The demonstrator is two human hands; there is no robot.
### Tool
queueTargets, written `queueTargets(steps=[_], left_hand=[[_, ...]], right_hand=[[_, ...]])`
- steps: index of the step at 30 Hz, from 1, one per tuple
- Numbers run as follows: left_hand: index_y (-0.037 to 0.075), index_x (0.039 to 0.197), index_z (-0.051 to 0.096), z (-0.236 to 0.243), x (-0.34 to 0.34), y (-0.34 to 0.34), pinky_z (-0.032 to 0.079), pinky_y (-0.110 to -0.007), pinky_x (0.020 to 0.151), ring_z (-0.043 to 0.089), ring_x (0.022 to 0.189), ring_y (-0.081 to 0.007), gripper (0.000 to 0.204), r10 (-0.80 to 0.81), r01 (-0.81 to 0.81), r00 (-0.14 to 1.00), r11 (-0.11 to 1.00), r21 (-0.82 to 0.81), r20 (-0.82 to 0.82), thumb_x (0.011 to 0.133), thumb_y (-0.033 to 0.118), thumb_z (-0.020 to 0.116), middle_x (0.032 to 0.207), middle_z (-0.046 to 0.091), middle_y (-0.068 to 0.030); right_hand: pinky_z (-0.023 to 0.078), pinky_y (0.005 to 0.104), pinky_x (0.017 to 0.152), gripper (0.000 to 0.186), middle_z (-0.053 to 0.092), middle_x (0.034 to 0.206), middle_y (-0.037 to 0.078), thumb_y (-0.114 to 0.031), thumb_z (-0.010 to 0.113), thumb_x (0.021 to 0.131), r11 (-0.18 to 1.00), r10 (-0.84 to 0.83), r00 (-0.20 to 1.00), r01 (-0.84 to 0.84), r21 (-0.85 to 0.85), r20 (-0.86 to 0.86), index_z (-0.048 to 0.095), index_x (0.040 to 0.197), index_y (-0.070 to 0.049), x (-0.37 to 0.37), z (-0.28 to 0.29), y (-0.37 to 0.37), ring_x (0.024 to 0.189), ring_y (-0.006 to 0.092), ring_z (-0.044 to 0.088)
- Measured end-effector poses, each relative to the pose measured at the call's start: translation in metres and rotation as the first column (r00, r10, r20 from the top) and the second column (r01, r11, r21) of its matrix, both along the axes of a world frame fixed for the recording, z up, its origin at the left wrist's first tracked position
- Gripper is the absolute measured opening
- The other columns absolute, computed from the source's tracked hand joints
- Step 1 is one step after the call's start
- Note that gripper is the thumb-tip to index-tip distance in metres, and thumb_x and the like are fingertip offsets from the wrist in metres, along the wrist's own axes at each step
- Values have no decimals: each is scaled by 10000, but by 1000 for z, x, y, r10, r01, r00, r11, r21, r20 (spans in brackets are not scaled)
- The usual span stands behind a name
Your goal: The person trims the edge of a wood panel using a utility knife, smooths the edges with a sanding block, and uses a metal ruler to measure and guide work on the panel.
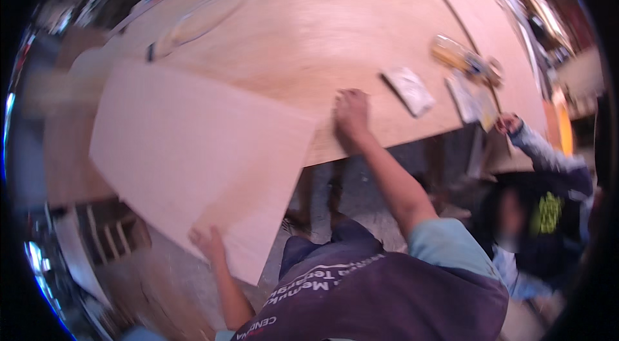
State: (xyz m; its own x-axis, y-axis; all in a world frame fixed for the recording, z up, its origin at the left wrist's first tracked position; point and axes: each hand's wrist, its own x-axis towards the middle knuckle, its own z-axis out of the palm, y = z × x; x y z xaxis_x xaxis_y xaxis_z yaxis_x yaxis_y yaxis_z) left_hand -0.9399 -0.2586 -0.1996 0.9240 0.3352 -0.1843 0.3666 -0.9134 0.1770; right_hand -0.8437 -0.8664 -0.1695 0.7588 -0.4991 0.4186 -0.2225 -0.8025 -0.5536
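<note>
Plywood sheet (193, 147): a thin, pale pinkish panel, flat and smooth, with straight edges and square corners; it lies skewed across the left part of the bench and hangs past the near edge toward the person.
Left hand (207, 239): its grip is closed over the near corner of the plywood sheet, fingers on top of the overhanging edge.
Right hand (351, 112): laid flat on the bench, fingers spread and curled slightly, just beside the right edge of the sheet; whether it touches the sheet I cannot tell. It holds nothing.
Bench (303, 38): a broad slab of light brown wood with faint grain and a matt face; curved lines run across its far part, and its near edge shows as a thin lighter band.
Small flat block (407, 90): greyish white, rectangular, lying on the bench to the right of the right hand, well apart from the sheet.
Papers (467, 99): pale, flat pieces near the right end of the bench.
Other person (541, 205): crouched low at the right, in a dark top with a grey sleeve, one hand (508, 123) raised to the bench edge.
Floor (161, 276): rough, grey-brown, dusty below the bench.
Room: a cluttered workshop, blurred at the rim.
</note>
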Motion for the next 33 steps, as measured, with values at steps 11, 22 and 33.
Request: queueTargets(steps=[11,22,33], left_hand=[[212,1709,21,28,82,-76,241,-692,1208,139,1545,-593,976,284,-242,935,949,205,-211,993,814,298,1764,11,-195],[140,1700,123,52,39,-47,136,-756,1201,114,1615,-423,872,199,-193,980,973,127,-29,1053,632,439,1763,40,-201],[-22,1584,374,67,-103,-45,254,-594,1245,259,1561,-418,754,590,-598,788,801,-8,178,1053,476,570,1677,270,-283]], right_hand=[[461,480,977,161,608,1126,118,-186,679,866,979,-187,982,186,-88,-1,669,1004,-103,7,4,-9,1139,332,557],[448,539,958,168,632,1144,166,-113,642,887,990,-133,991,132,-42,-21,699,1040,-78,19,11,5,1109,385,577],[420,514,1015,260,593,1243,143,-145,656,934,977,-149,973,117,-181,-175,686,1189,-99,15,16,8,1227,346,524]])
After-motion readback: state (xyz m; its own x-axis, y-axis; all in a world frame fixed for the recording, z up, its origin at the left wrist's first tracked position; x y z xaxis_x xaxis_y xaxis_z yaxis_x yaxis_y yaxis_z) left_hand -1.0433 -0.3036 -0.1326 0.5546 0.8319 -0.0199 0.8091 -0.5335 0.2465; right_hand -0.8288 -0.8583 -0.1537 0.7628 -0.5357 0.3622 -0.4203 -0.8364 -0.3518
